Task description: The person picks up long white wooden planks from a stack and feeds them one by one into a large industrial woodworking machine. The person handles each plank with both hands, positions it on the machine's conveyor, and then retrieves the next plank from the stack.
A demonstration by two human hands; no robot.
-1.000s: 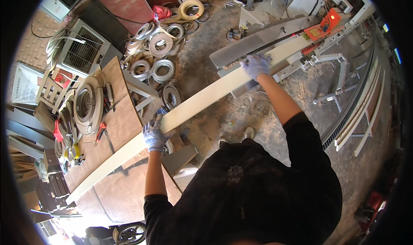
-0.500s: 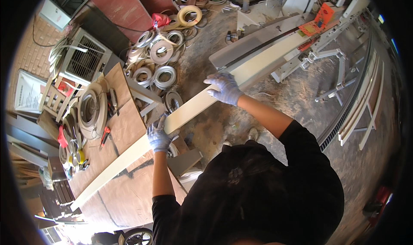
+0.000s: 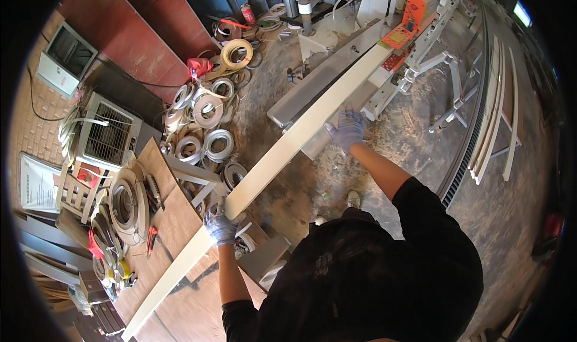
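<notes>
A long, narrow cream board [image 3: 276, 158] runs slantwise from a wooden bench at lower left up to a machine at upper right. My left hand [image 3: 220, 226], in a pale blue-grey work glove, is closed around the board just above the bench edge. Farther along, my right hand [image 3: 348, 128], gloved the same way, has its fingers apart beside the board's right edge, over the machine's grey support ledge [image 3: 317, 142]. At its far end the board meets an orange guard [image 3: 413, 12] on the machine, where its tip is hidden.
Rolls of edge banding [image 3: 207, 110] lie piled on the floor left of the board. The plywood-topped bench [image 3: 171, 207] holds more coils and red-handled pliers [image 3: 151, 238]. A folding metal support arm [image 3: 448, 89] juts out at right, near several long strips [image 3: 494, 110].
My right hand has slid off the board's top to its right edge. My left hand keeps its grip on the board. The whole view has shifted somewhat.
</notes>
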